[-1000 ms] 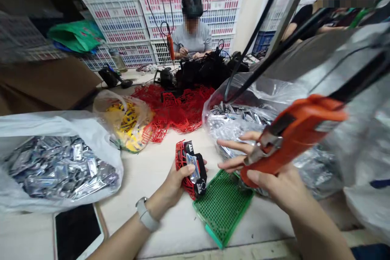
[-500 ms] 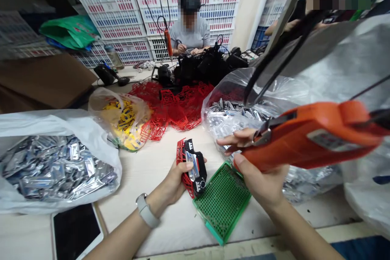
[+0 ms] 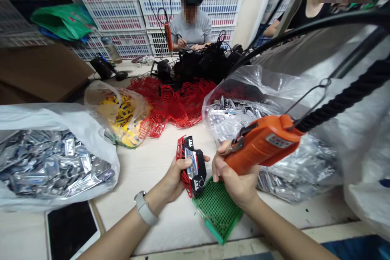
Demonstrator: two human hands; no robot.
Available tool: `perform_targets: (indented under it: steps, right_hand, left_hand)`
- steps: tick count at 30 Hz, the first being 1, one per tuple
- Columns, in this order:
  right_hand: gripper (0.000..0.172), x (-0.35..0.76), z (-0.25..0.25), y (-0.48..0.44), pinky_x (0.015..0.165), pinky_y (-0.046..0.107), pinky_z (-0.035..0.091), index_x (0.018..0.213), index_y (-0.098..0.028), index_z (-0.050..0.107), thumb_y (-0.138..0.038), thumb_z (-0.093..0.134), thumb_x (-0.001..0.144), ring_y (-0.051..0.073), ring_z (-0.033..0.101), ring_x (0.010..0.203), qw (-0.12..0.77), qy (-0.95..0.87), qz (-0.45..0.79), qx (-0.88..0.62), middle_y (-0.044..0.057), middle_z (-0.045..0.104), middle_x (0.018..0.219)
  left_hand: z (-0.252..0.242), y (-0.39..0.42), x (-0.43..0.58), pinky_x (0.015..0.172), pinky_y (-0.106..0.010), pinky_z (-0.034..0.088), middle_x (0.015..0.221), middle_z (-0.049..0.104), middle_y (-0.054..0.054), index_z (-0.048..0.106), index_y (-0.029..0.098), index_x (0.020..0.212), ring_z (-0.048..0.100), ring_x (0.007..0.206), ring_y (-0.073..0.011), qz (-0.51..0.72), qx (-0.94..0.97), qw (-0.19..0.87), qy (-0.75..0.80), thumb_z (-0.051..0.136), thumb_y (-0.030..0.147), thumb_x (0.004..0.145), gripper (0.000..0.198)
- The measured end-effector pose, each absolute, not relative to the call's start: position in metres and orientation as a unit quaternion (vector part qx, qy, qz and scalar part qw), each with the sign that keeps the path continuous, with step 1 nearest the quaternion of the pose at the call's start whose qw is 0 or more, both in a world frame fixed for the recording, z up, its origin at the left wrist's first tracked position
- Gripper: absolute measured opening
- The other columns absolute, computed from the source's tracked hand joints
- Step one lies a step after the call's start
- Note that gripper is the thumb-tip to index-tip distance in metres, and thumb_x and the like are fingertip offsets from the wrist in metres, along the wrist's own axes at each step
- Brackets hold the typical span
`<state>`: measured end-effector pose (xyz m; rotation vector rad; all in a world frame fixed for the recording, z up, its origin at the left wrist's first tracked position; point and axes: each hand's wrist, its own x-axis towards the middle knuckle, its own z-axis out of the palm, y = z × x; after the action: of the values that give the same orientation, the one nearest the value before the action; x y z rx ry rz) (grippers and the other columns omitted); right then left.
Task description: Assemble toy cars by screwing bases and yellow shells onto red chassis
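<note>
Orange plastic fills our right hand (image 3: 239, 183): its fingers curl around the front end of a power driver (image 3: 263, 144), thumb laid along the casing. The driver's tip is hidden from us, and a coiled black cord (image 3: 344, 93) runs from its back toward the upper right.

Our left hand (image 3: 175, 178) pinches a black assembly with a red frame (image 3: 199, 170) — thumb pressed on the silver panel along its middle, a fingertip showing past its far edge. We have this piece in front of us near the middle of the bench (image 3: 158, 162), to the left of the driver and apart from it. Its lower end overlaps a corner of the green perforated tray (image 3: 217, 207) in our view; whether they touch, we cannot tell. A pale watch (image 3: 145, 210) circles our left wrist.

Beyond, we see a pile of red frames (image 3: 178, 105), with a clear bag of yellow parts (image 3: 123, 115) to its left. Bags of silvery pieces stand on both sides — a white one (image 3: 103, 146) at left, a clear one (image 3: 234, 122) at right. Across the bench, a person in grey (image 3: 193, 28) sits behind a black heap (image 3: 207, 63).
</note>
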<state>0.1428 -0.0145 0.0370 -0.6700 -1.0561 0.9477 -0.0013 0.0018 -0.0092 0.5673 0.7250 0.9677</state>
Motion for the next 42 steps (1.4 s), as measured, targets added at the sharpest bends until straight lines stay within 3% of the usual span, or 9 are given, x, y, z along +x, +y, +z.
perform_targets:
  steps: [3, 9, 14, 27, 36, 42]
  right_hand:
    - [0.019, 0.142, 0.037, -0.016, 0.038, 0.023, 0.05, 0.092, -0.024, 0.058, -0.013, 0.066, 0.079, 0.009, 0.051, 0.033, 0.698, -0.482, 0.43, -0.309, -0.012, 0.053, 0.051]
    - [0.018, 0.142, 0.036, -0.016, 0.032, 0.018, 0.04, 0.091, -0.022, 0.059, -0.01, 0.065, 0.079, 0.008, 0.05, 0.03, 0.711, -0.473, 0.413, -0.316, -0.011, 0.055, 0.049]
    - [0.019, 0.142, 0.037, -0.016, 0.034, 0.018, 0.041, 0.093, -0.022, 0.06, -0.008, 0.064, 0.08, 0.008, 0.05, 0.031, 0.714, -0.479, 0.407, -0.308, -0.011, 0.056, 0.048]
    - [0.02, 0.139, 0.033, -0.019, 0.035, 0.019, 0.042, 0.095, -0.022, 0.061, -0.007, 0.064, 0.082, 0.009, 0.051, 0.033, 0.726, -0.475, 0.391, -0.307, -0.01, 0.056, 0.052]
    - [0.02, 0.138, 0.029, -0.019, 0.033, 0.02, 0.041, 0.096, -0.023, 0.061, -0.008, 0.064, 0.083, 0.01, 0.051, 0.032, 0.72, -0.482, 0.398, -0.301, -0.01, 0.055, 0.051]
    - [0.02, 0.143, 0.042, -0.02, 0.035, 0.022, 0.038, 0.095, -0.024, 0.061, -0.01, 0.065, 0.082, 0.011, 0.052, 0.035, 0.735, -0.464, 0.372, -0.325, -0.009, 0.055, 0.053]
  left_hand:
    - [-0.009, 0.002, -0.001, 0.057, -0.024, 0.055, 0.074, 0.079, -0.003, 0.075, 0.017, 0.091, 0.069, 0.061, -0.0162, 0.452, 0.262, 0.784, 0.336, 0.092, 0.044, 0.058, 0.046]
    - [-0.008, 0.002, 0.0, 0.058, -0.024, 0.054, 0.082, 0.08, -0.005, 0.073, 0.015, 0.096, 0.069, 0.063, -0.0164, 0.451, 0.268, 0.779, 0.344, 0.09, 0.04, 0.06, 0.047]
    - [-0.007, 0.001, 0.002, 0.062, -0.028, 0.056, 0.084, 0.081, -0.006, 0.07, 0.016, 0.101, 0.07, 0.064, -0.0181, 0.454, 0.279, 0.769, 0.354, 0.089, 0.038, 0.061, 0.05]
    - [-0.004, 0.001, 0.002, 0.063, -0.027, 0.057, 0.08, 0.079, -0.006, 0.072, 0.015, 0.094, 0.068, 0.065, -0.0175, 0.447, 0.293, 0.759, 0.371, 0.089, 0.038, 0.057, 0.047]
    - [-0.008, 0.002, 0.002, 0.061, -0.026, 0.055, 0.076, 0.077, -0.004, 0.072, 0.015, 0.095, 0.067, 0.065, -0.0173, 0.449, 0.301, 0.76, 0.36, 0.088, 0.039, 0.061, 0.044]
    - [-0.008, 0.001, 0.001, 0.061, -0.029, 0.054, 0.093, 0.08, -0.009, 0.068, 0.017, 0.1, 0.069, 0.068, -0.0192, 0.45, 0.297, 0.762, 0.359, 0.087, 0.037, 0.064, 0.046]
